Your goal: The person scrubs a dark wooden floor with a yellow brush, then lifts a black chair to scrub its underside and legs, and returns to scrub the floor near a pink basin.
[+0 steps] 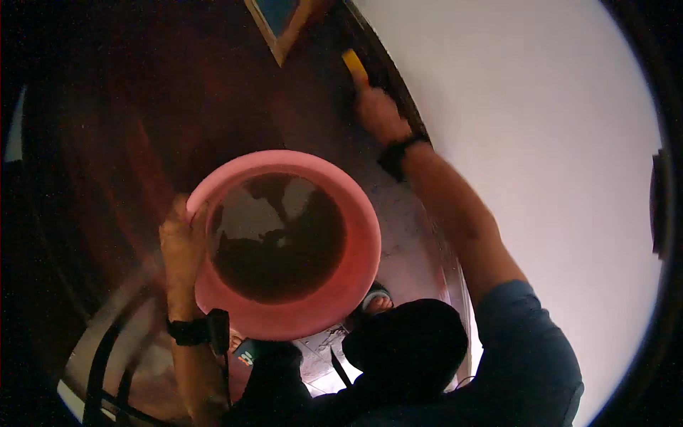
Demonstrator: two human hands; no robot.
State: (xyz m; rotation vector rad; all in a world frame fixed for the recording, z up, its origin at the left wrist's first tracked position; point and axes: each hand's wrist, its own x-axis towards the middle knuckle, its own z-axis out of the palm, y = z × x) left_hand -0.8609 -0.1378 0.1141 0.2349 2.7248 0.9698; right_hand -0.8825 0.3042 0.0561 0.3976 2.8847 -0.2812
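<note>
A pink plastic basin (366, 249) with dark, murky water (281, 256) in it is in the middle of the head view, above my feet. My left hand (181, 231) grips the left side of its rim; the thumb shows over the edge and the other fingers are partly hidden. Far off to the upper right, my stretched right hand (380, 110) is closed on a small yellow flat piece (354, 64), whose exact kind I cannot make out. It is over a dark surface beside the white wall, and whether it touches there is unclear.
A white wall (541, 142) runs along the right, with a dark object (659, 206) at its far edge. Dark reddish-brown wood (128, 128) spreads to the left. At the top is a wood-framed blue panel (276, 18). Curved dark bars (107, 363) stand at lower left.
</note>
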